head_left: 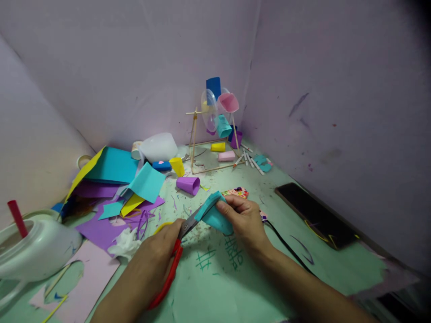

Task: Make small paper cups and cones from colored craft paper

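My left hand (155,255) is closed around the red and yellow handles of a pair of scissors (171,273), its blades pointing away and to the right. A turquoise paper piece (217,220), curved along its lower edge, is pinched in my right hand (247,220) between thumb and fingers. The scissor blades reach the paper's upper left part and overlap it. Just behind my right hand, a floral-patterned object (238,192) with a black cord is partly hidden. A purple paper cup (188,185) lies on its side beyond the scissors.
Behind stands a stick frame (192,143) carrying a wheel with coloured paper cups. Coloured paper sheets (114,163) and crumpled tissue (125,243) are piled left. A white pot-like container (50,251) sits at far left. On the right lie a phone (313,213) and several white sticks (251,161).
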`<state>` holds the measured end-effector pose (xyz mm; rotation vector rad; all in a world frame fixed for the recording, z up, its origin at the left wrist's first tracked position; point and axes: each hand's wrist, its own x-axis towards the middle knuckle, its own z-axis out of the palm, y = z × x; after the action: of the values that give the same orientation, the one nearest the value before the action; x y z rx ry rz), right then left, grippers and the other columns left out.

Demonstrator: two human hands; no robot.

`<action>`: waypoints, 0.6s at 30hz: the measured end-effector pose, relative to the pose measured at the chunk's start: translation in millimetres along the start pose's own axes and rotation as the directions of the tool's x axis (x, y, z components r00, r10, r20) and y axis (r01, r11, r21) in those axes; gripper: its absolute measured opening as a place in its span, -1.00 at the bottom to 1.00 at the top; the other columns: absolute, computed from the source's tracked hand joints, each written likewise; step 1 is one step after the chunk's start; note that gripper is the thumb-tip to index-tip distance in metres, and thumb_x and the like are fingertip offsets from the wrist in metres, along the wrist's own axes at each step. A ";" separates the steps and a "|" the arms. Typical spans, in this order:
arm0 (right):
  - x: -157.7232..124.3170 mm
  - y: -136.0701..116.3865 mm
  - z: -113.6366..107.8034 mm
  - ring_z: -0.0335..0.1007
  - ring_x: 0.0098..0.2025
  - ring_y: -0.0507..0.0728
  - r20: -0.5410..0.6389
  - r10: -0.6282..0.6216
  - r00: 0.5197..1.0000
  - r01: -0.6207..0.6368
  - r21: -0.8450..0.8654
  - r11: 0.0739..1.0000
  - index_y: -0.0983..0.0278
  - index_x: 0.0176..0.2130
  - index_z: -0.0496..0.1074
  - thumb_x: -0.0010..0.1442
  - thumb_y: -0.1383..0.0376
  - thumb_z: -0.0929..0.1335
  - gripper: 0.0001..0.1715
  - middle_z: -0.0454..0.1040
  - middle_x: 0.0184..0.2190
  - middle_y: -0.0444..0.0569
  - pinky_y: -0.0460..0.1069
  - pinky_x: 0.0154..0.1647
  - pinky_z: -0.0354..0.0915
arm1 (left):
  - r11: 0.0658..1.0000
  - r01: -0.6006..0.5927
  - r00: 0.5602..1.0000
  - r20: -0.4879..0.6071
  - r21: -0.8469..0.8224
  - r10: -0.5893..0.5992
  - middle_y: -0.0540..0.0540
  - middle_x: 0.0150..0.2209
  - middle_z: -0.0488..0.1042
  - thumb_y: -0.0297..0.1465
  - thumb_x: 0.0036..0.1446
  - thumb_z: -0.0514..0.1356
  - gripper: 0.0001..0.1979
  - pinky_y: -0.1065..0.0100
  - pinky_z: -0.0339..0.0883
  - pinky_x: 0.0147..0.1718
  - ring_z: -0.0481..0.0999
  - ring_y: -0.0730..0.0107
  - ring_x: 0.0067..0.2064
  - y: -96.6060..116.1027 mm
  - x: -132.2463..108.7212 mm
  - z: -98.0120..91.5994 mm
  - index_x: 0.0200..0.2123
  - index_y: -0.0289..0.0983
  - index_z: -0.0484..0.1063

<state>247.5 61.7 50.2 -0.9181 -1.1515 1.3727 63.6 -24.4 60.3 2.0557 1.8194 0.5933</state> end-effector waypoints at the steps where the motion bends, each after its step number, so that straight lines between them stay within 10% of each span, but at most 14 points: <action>1: -0.5 0.3 0.6 0.19 -0.60 -0.04 0.003 -0.006 1.000 0.006 -0.007 1.000 0.32 -0.54 0.54 -0.11 0.22 0.43 -0.81 0.37 -0.62 -0.16 -0.14 -0.61 0.12 | 1.000 0.001 1.000 0.026 -0.004 -0.001 -0.11 -0.18 0.51 -0.38 0.14 -0.06 -0.64 0.18 0.39 -0.15 0.51 0.17 -0.17 0.7 0.3 -0.1 -0.01 -0.13 0.31; 18: -4.6 6.2 5.7 0.16 -0.63 -0.03 0.075 -0.071 0.995 0.077 -0.071 0.995 0.31 -0.57 0.54 -0.09 0.28 0.41 -0.86 0.37 -0.68 -0.16 -0.13 -0.63 0.09 | 0.999 0.042 0.997 0.059 0.029 -0.043 -0.15 -0.20 0.51 -0.42 0.15 -0.11 -0.63 0.17 0.36 -0.12 0.51 0.17 -0.21 4.4 -0.7 2.9 -0.04 -0.19 0.35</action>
<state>241.1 56.6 45.2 -0.8754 -1.2865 1.3197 68.7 -25.6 60.0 2.0244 1.8424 0.4934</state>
